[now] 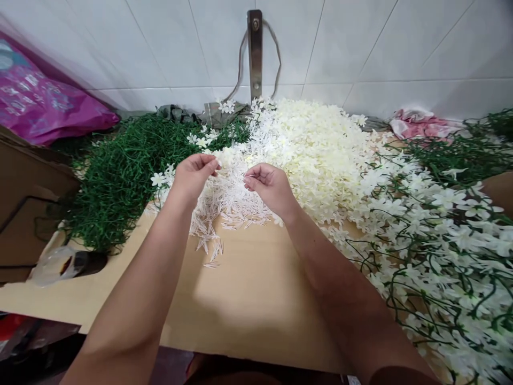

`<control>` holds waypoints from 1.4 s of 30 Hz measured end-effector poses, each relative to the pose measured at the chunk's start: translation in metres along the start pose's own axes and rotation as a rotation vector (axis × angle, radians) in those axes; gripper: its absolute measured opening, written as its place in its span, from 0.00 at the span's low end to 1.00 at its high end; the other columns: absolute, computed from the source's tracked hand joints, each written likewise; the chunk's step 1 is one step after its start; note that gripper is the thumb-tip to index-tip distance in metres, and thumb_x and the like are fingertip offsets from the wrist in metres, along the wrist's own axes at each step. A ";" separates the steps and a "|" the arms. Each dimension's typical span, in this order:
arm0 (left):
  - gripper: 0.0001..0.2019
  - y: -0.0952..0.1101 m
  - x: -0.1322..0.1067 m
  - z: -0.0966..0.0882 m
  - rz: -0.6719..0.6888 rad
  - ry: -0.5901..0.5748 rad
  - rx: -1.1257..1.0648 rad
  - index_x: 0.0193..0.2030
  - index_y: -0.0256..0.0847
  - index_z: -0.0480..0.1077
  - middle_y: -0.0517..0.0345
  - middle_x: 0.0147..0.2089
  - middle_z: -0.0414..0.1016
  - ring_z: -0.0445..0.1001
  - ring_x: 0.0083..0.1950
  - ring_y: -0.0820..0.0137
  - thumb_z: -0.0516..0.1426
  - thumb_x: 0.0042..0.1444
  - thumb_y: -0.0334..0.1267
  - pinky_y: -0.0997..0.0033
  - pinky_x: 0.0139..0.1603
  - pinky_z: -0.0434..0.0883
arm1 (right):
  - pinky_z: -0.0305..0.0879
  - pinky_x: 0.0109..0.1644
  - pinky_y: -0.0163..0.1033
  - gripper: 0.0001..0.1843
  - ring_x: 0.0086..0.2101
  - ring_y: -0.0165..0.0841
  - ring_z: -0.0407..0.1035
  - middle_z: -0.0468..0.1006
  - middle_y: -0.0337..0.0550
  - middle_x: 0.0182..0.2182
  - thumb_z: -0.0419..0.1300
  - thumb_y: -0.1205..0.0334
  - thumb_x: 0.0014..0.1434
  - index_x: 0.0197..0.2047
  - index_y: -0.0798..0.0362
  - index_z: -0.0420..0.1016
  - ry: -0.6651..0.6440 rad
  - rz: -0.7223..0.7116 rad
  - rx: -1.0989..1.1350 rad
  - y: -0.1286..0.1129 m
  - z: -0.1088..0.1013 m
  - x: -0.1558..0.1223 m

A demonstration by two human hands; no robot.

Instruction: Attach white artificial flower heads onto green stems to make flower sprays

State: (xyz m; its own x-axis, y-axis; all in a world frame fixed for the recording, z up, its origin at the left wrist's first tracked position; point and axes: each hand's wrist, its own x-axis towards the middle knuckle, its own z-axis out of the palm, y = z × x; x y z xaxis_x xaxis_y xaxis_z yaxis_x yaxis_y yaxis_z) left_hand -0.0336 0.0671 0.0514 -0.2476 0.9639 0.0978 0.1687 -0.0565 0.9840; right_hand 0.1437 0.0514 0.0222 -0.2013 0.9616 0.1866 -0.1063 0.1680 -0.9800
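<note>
Over the table, my left hand (pixel 194 174) is closed in a pinch, with a small white bit, seemingly part of an artificial flower (pixel 218 162), at its fingertips. A short gap away, my right hand (pixel 270 186) pinches a thin white stick (pixel 250 176). Beneath both hands spreads a heap of short white sticks (pixel 236 200), some strewn toward me. Behind and right of my right hand rises a big pile of cream-white artificial blossoms (pixel 320 155). To the left of my left hand lies a mound of green plastic stems (pixel 120 166).
Finished-looking white flowers on green stems (pixel 452 251) cover the right side. A cardboard box (pixel 30 214) and a pink plastic bag (pixel 52 101) stand left. Near the left edge is a dark cup with clear plastic (pixel 90 263). A metal bracket (pixel 255 56) is on the tiled wall.
</note>
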 end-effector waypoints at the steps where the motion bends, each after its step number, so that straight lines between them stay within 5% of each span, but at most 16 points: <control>1: 0.07 -0.001 -0.010 0.000 -0.074 -0.039 -0.078 0.26 0.39 0.70 0.60 0.25 0.73 0.66 0.25 0.76 0.66 0.45 0.34 0.75 0.28 0.63 | 0.67 0.36 0.36 0.04 0.28 0.26 0.67 0.71 0.35 0.25 0.61 0.63 0.51 0.30 0.52 0.68 -0.002 -0.008 0.021 -0.002 0.002 -0.001; 5: 0.16 -0.012 -0.047 -0.001 -0.331 -0.125 -0.365 0.25 0.38 0.70 0.59 0.25 0.76 0.69 0.24 0.78 0.72 0.34 0.37 0.79 0.27 0.66 | 0.69 0.40 0.37 0.04 0.32 0.27 0.69 0.73 0.37 0.28 0.63 0.63 0.50 0.29 0.52 0.71 -0.008 -0.038 -0.003 -0.004 0.013 -0.006; 9: 0.17 -0.023 -0.067 -0.003 -0.402 -0.157 -0.475 0.27 0.37 0.73 0.58 0.26 0.77 0.72 0.26 0.76 0.74 0.31 0.38 0.78 0.27 0.68 | 0.70 0.38 0.37 0.03 0.32 0.28 0.70 0.73 0.38 0.30 0.61 0.65 0.50 0.27 0.53 0.71 -0.009 -0.024 -0.020 0.005 0.025 -0.011; 23: 0.22 -0.037 -0.067 -0.009 -0.346 -0.142 -0.416 0.25 0.37 0.74 0.61 0.22 0.76 0.73 0.26 0.77 0.75 0.27 0.47 0.78 0.32 0.69 | 0.73 0.38 0.37 0.03 0.39 0.32 0.72 0.75 0.44 0.37 0.60 0.65 0.54 0.29 0.52 0.72 0.015 -0.219 -0.254 0.030 0.032 -0.019; 31: 0.21 -0.037 -0.069 -0.010 -0.363 -0.132 -0.429 0.26 0.36 0.75 0.61 0.22 0.74 0.70 0.25 0.78 0.75 0.26 0.44 0.79 0.29 0.67 | 0.73 0.39 0.38 0.05 0.39 0.31 0.72 0.75 0.44 0.37 0.59 0.65 0.56 0.29 0.51 0.72 -0.016 -0.329 -0.293 0.029 0.035 -0.023; 38: 0.20 -0.036 -0.067 -0.014 -0.353 -0.210 -0.433 0.24 0.36 0.74 0.60 0.22 0.74 0.70 0.25 0.77 0.75 0.29 0.45 0.79 0.29 0.67 | 0.71 0.39 0.39 0.03 0.36 0.31 0.71 0.75 0.42 0.34 0.60 0.66 0.54 0.29 0.52 0.72 -0.069 -0.232 -0.152 0.028 0.035 -0.022; 42: 0.19 -0.038 -0.066 -0.012 -0.340 -0.152 -0.433 0.27 0.37 0.74 0.61 0.23 0.75 0.71 0.25 0.77 0.74 0.30 0.42 0.79 0.28 0.67 | 0.71 0.40 0.38 0.02 0.35 0.29 0.71 0.76 0.40 0.34 0.60 0.66 0.54 0.29 0.52 0.72 -0.022 -0.179 -0.108 0.034 0.036 -0.021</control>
State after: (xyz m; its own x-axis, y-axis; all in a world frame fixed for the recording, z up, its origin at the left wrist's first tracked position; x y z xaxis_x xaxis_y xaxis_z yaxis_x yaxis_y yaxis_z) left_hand -0.0354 0.0022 0.0092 -0.0741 0.9712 -0.2263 -0.3107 0.1931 0.9307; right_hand 0.1088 0.0295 -0.0124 -0.2102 0.9095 0.3587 -0.0380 0.3590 -0.9326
